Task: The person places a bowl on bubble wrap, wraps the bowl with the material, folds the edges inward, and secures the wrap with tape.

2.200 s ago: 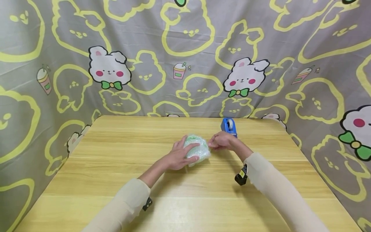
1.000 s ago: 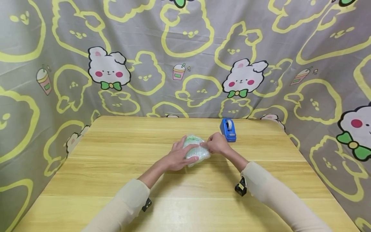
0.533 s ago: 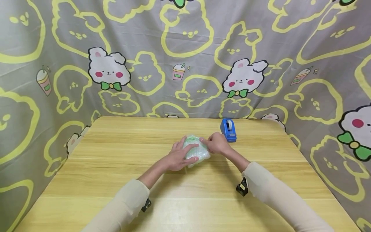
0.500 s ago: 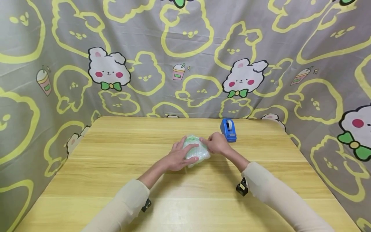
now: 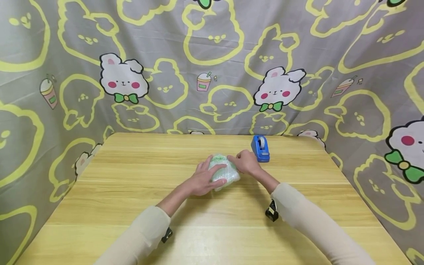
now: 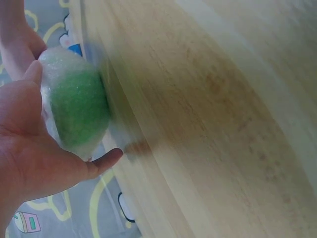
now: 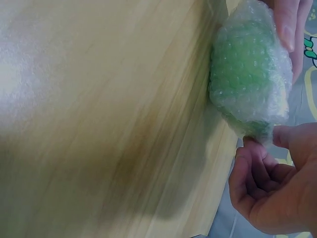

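Observation:
A green thing wrapped in bubble wrap, a rounded bundle (image 5: pixel 230 176), sits mid-table; what is inside cannot be told. My left hand (image 5: pixel 202 179) lies spread over its left side, thumb and fingers resting on the wrap. In the left wrist view one finger (image 6: pixel 108 161) stretches straight beyond the bundle (image 6: pixel 79 106). At the other end, my right hand (image 5: pixel 246 162) pinches the edge of the wrap between thumb and index finger. The right wrist view shows this pinch below the bundle (image 7: pixel 247 64), with the other fingers (image 7: pixel 242 186) curled in.
Just behind my right hand stands a blue tape dispenser (image 5: pixel 261 149) with a roll of clear tape. The wooden table (image 5: pixel 139 162) ends at a grey curtain (image 5: pixel 159 40) with rabbit prints. Each sleeve has a small black camera (image 5: pixel 271 211) under it.
My right hand has moved from the bundle's right end onto its upper right edge, uncovering the tape dispenser's front. The left hand and the bundle have stayed almost still.

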The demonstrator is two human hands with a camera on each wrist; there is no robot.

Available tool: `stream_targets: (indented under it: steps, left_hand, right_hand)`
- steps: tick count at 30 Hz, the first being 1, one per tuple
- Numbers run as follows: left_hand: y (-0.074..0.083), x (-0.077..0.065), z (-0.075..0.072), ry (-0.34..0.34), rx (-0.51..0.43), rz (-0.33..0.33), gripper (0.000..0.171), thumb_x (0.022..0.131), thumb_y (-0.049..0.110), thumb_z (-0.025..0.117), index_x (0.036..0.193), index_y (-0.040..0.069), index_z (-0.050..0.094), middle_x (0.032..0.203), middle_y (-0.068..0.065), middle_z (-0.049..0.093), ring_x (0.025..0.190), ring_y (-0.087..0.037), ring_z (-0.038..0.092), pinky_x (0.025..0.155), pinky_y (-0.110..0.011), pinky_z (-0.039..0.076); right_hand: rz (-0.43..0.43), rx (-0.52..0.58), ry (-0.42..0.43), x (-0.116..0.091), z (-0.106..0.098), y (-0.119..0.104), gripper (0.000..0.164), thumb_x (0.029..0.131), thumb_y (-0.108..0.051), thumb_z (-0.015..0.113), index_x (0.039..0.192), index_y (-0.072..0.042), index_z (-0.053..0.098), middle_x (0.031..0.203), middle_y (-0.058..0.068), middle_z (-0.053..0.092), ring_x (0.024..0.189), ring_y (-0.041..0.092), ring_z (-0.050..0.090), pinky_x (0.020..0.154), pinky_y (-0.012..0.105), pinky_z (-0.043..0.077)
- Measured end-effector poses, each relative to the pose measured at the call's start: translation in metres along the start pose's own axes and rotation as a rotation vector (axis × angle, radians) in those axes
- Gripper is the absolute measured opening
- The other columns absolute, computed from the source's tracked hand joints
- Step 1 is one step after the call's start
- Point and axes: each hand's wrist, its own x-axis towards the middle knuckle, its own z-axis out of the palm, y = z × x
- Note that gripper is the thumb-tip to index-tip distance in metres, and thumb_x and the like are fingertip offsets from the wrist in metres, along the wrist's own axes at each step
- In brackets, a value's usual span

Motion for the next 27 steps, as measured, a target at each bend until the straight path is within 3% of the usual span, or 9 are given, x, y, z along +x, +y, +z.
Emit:
stream_targets:
  steps: [8,16,21,27]
  left_hand:
    - [-0.003,-0.005,-0.003,0.043,-0.056,-0.031,0.077,0.099,0.049,0.062,0.162,0.027,0.024,0.17,-0.019,0.002,0.153,-0.044,0.016,0.114,-0.071,0.027]
    - [-0.005,-0.006,-0.005,0.158,-0.125,-0.071,0.1,0.086,0.045,0.079,0.161,0.021,0.018,0.168,-0.024,0.013,0.145,-0.045,0.036,0.111,-0.072,0.03]
    - [-0.008,-0.008,-0.007,0.158,-0.132,-0.061,0.1,0.087,0.044,0.079,0.162,0.021,0.017,0.167,-0.027,0.012,0.149,-0.047,0.028,0.114,-0.068,0.031]
    - [-0.01,-0.014,-0.017,0.147,-0.14,-0.104,0.095,0.09,0.049,0.074,0.163,0.028,0.017,0.168,-0.026,0.004,0.154,-0.046,0.015,0.112,-0.071,0.031]
  right_hand:
    - [-0.016,0.018,0.006,0.001,0.004,0.004,0.058,0.099,-0.044,0.062,0.052,-0.016,0.043,0.046,-0.006,0.039,0.043,0.008,0.035,0.043,0.021,0.029]
    - [-0.121,-0.111,0.065,-0.003,0.004,0.001,0.058,0.102,-0.042,0.058,0.052,-0.016,0.045,0.047,-0.006,0.033,0.047,0.009,0.03,0.047,0.024,0.025]
    - [-0.125,-0.146,0.065,-0.007,0.003,0.001,0.058,0.104,-0.043,0.054,0.053,-0.016,0.047,0.047,-0.005,0.034,0.046,0.01,0.033,0.047,0.025,0.027]
    - [-0.138,-0.158,0.095,-0.012,-0.001,0.003,0.056,0.106,-0.04,0.052,0.056,-0.014,0.046,0.049,-0.004,0.035,0.047,0.012,0.034,0.048,0.026,0.029]
